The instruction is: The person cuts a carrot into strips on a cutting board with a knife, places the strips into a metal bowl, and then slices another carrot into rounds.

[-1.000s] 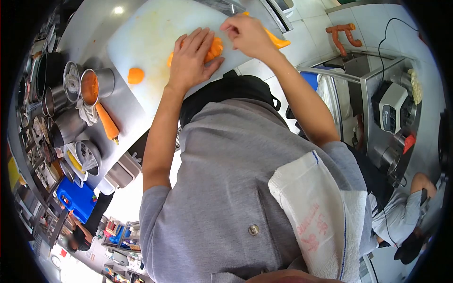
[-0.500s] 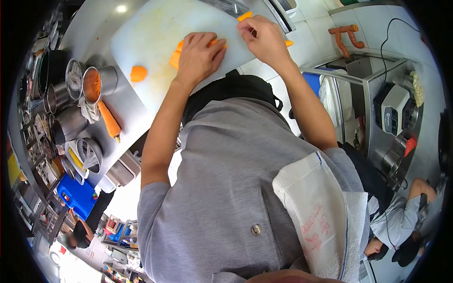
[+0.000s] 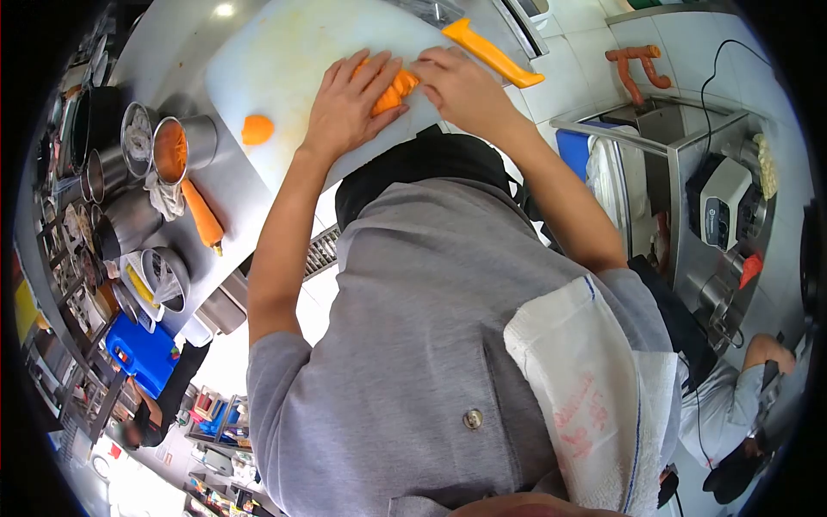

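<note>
On the white cutting board, cut orange carrot slices lie in a close bunch. My left hand covers them from the left, its fingers bent over the top and the thumb on the near side. At their right end, the bent fingers of my right hand press in against the slices; its fingertips are partly hidden. Beyond the right hand lies a knife with a yellow handle, untouched, the handle sticking out past the board's right edge. A carrot end piece sits apart at the board's left.
Left of the board, a whole carrot lies on the steel counter beside a metal pot with orange shreds inside. Metal bowls stand nearby. At right is a steel sink stand with a scale. Other people are at lower left and lower right.
My right hand has let go of the knife handle and moved left to the carrot slices. The handle is now uncovered. My left hand has shifted slightly left and nearer over the slices.
</note>
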### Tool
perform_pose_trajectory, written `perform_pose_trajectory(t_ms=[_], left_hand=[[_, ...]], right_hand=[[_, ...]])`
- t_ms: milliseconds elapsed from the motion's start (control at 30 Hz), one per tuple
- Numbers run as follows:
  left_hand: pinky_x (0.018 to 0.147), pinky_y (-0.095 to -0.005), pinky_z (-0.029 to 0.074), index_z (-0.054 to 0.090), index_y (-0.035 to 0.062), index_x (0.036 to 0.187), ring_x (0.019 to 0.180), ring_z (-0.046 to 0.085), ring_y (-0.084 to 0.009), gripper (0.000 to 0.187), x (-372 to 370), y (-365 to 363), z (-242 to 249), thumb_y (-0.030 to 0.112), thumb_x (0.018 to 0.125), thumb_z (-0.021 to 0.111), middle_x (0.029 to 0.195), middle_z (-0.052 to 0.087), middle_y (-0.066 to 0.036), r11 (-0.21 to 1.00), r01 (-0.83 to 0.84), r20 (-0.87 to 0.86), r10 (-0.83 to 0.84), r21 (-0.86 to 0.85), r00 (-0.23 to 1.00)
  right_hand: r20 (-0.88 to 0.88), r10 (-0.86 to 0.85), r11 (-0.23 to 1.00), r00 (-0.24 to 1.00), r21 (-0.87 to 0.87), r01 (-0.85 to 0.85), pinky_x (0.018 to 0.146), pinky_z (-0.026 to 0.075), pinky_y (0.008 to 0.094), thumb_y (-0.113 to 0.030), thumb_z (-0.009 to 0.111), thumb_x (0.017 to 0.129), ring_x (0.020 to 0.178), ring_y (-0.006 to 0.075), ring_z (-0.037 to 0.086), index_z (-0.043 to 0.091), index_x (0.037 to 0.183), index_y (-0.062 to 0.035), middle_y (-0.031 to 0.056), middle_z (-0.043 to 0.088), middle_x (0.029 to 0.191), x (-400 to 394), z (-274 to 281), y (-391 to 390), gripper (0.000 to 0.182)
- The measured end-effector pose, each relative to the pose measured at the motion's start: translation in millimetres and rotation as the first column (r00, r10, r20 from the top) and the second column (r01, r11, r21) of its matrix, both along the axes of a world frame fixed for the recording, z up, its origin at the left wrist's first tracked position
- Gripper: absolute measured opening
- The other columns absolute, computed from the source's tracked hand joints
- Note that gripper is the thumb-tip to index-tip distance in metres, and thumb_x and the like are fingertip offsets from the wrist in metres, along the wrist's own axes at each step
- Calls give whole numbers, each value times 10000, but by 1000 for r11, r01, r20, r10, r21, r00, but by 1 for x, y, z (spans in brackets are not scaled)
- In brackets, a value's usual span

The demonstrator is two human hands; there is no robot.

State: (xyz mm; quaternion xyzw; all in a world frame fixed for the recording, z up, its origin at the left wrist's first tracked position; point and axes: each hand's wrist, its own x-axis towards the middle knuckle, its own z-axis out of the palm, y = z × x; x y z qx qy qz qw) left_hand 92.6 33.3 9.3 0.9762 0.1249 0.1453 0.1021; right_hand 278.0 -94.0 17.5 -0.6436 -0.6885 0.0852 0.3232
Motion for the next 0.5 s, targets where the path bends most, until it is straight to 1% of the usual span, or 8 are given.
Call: perform_pose_trajectory(t_ms=[67,133,267,333,367,433,467,500], left_hand=[[1084,-446,386,562,136,1376,1304,478,-313,605,-3,1,0,388,851,722,1422,535,-52,1000,11,-17,-11,17,1000],[1067,-448,394,585,133,1353,1279,498,-307,555,-5,1,0,343,856,717,1397,562,-34,999,37,39,-37,-3,999],[1046,-439,406,606,133,1333,1257,516,-301,525,-4,-1,1,314,853,716,1370,586,-27,999,35,39,-33,-30,999],[1031,-430,416,612,142,1330,1244,524,-296,510,-7,0,1,309,857,707,1373,587,-17,999,42,30,-41,-33,999],[1031,-430,416,612,142,1330,1244,524,-296,510,-8,1,1,309,857,707,1373,587,-17,999,43,29,-42,-32,999],[1045,-425,407,604,144,1342,1264,516,-291,504,-10,1,3,311,874,689,1405,570,-2,997,73,4,-73,-15,997],[1045,-425,407,604,144,1342,1264,516,-291,504,-10,1,3,311,874,689,1405,570,-2,997,71,5,-71,-13,997],[1056,-425,400,600,143,1350,1285,503,-291,499,-9,1,3,313,886,676,1417,562,4,996,88,5,-88,-15,996]], right_hand=[[50,37,999,998,-29,-35,846,508,413,-51,644,820,948,347,583,647,1053,-8,125,612,1028,-4,-3,2,237],[-22,23,999,999,38,-23,840,515,409,-24,625,814,954,342,580,645,1031,5,123,617,1012,-11,-2,1,220],[-80,-11,998,997,53,15,844,519,394,-8,621,788,960,337,573,640,995,13,124,617,1000,-14,-11,-2,208],[-67,24,999,997,-40,-27,860,516,390,-53,689,819,1019,320,571,652,1067,41,123,631,1085,-13,-13,-4,269],[-68,23,999,997,-39,-26,860,516,390,-53,689,819,1019,320,571,652,1067,41,123,631,1085,-14,-13,-4,269],[20,12,997,1000,71,-13,816,532,385,-48,606,790,965,308,565,627,925,-6,109,595,958,-16,-12,-6,143],[21,13,997,1000,74,-15,816,532,385,-48,606,790,965,308,565,627,925,-6,109,595,958,-15,-14,-7,143],[83,37,997,996,62,-42,802,534,380,-62,604,791,967,300,561,627,920,-12,101,581,943,-13,-15,-7,140]])
